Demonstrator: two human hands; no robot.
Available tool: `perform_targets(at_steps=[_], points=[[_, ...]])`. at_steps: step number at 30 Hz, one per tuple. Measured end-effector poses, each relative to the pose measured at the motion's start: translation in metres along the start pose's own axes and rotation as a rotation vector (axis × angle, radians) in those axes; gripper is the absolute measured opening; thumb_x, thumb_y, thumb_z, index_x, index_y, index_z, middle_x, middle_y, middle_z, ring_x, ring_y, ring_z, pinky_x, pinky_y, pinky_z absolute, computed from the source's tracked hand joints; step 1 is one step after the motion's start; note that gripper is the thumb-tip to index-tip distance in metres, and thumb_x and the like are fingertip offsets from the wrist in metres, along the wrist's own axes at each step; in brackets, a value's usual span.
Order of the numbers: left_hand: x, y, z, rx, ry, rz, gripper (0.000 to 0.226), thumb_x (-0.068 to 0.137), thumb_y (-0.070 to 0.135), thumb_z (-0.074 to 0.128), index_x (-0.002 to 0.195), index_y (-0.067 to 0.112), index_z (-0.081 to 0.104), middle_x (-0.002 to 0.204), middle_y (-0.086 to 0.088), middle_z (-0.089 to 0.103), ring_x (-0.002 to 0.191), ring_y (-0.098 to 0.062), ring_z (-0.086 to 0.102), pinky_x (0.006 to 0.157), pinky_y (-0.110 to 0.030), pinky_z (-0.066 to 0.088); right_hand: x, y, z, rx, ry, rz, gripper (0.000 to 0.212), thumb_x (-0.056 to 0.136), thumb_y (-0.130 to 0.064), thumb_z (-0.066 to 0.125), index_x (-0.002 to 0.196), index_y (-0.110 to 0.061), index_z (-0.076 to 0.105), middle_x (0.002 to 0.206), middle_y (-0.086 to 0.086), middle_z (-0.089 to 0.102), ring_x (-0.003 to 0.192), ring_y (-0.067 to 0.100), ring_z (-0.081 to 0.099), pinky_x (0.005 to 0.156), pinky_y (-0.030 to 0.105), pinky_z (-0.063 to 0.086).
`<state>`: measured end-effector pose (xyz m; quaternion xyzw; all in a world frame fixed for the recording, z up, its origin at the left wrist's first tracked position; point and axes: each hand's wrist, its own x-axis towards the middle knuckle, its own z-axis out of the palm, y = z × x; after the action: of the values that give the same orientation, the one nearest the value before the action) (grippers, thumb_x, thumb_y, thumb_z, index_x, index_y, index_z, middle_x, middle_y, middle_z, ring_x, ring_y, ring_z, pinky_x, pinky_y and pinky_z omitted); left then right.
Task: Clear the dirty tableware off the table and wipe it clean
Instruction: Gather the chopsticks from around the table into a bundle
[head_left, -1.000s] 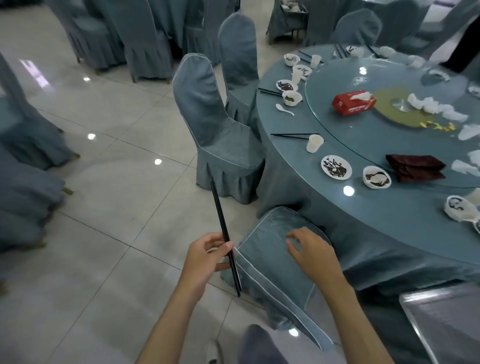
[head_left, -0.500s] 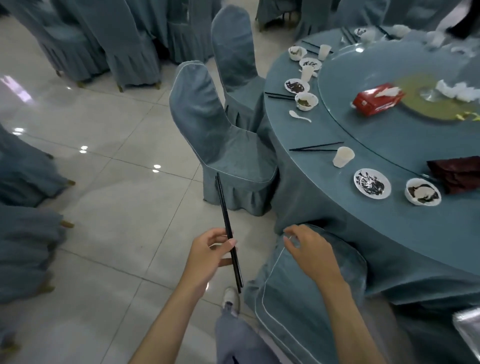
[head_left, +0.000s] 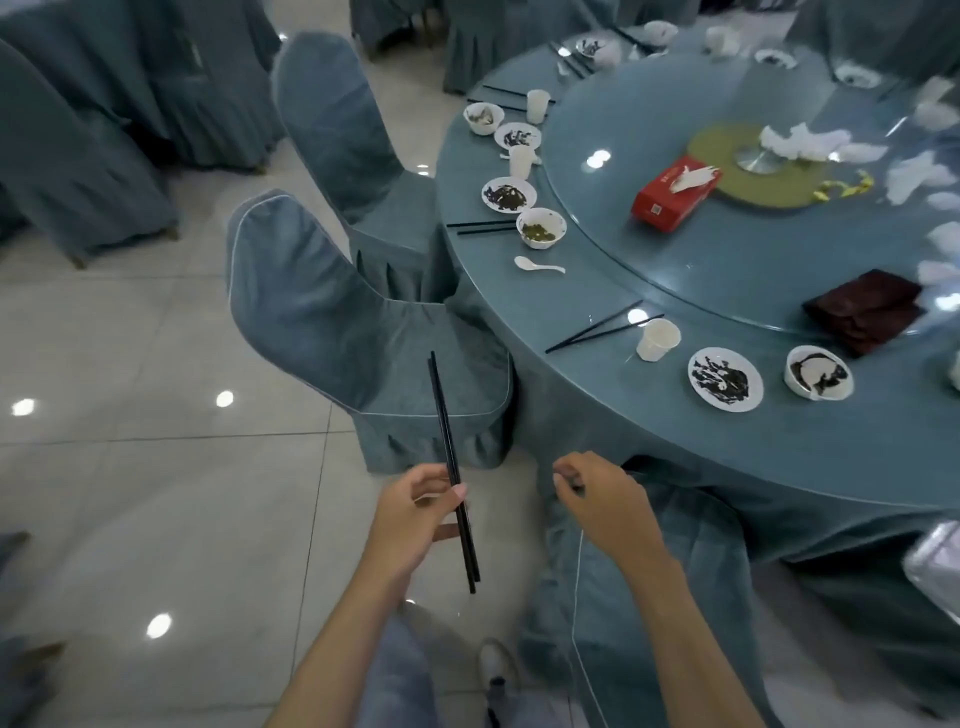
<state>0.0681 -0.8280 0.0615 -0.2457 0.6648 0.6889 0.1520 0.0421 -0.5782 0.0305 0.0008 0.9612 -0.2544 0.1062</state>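
Left hand: my left hand (head_left: 415, 512) pinches a pair of black chopsticks (head_left: 451, 467) between thumb and fingers, just off the near-left edge of the table (head_left: 779, 457) and above the floor; the sticks point up and away, across the seat of the next chair (head_left: 337, 322)
Right hand: my right hand (head_left: 605, 501) has its fingers curled onto the top of the nearest chair (head_left: 649, 597), which stands tucked in against the table's near edge; I read that as a grip on the fabric
Done so far: as far as I can judge, only this one pair is off the table; the stretch of rim straight above the nearest chair shows bare cloth
Left on the table's near rim: loose chopsticks (head_left: 597, 327), a paper cup (head_left: 657, 339), a smeared plate (head_left: 725, 379) and a smeared bowl (head_left: 818, 372), all close together
Left round the table's left rim: a white spoon (head_left: 537, 265), a bowl of green scraps (head_left: 541, 227), another dirty plate (head_left: 508, 195), then more cups, bowls and chopsticks towards the far side
On the table's glass turntable (head_left: 727, 270): a red tissue box (head_left: 675, 193), a dark red folded cloth (head_left: 865, 312), crumpled white tissues (head_left: 800, 140) by the centre
Wiping: not begun, I judge; neither hand holds a wiping cloth
Progress: early; most of the clearing and all of the wiping remain
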Motion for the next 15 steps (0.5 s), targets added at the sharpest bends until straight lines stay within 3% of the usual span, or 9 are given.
perform_targets(at_steps=[6,10,15], points=[[0.085,0.058,-0.035,0.055,-0.144,0.025,0.019,0.093,0.011,0.075,0.112,0.011,0.072,0.106,-0.014,0.075,0.099,-0.025,0.074,0.075,-0.038,0.065,0.048,-0.042,0.008,-0.047,0.016,0.164,0.018,0.101,-0.039,0.056,0.114,-0.03,0.067,0.106,-0.012,0.067,0.094,0.012,0.065,0.081,0.033,0.051],[0.127,0.096,-0.044,0.101,-0.22,0.043,0.016,0.093,0.009,0.076,0.108,0.013,0.072,0.104,-0.011,0.075,0.094,-0.023,0.075,0.078,-0.044,0.065,0.079,-0.063,0.008,-0.052,0.05,0.25,0.019,0.101,-0.038,0.056,0.115,-0.029,0.068,0.109,-0.01,0.068,0.096,0.016,0.064,0.081,0.035,0.052],[0.173,0.125,-0.035,0.183,-0.292,0.044,0.015,0.093,0.01,0.075,0.107,0.014,0.073,0.105,-0.009,0.074,0.082,-0.01,0.074,0.076,-0.04,0.065,0.126,-0.064,0.007,-0.018,0.088,0.361,0.018,0.1,-0.037,0.056,0.113,-0.03,0.067,0.107,-0.009,0.067,0.097,0.02,0.064,0.082,0.038,0.052]])
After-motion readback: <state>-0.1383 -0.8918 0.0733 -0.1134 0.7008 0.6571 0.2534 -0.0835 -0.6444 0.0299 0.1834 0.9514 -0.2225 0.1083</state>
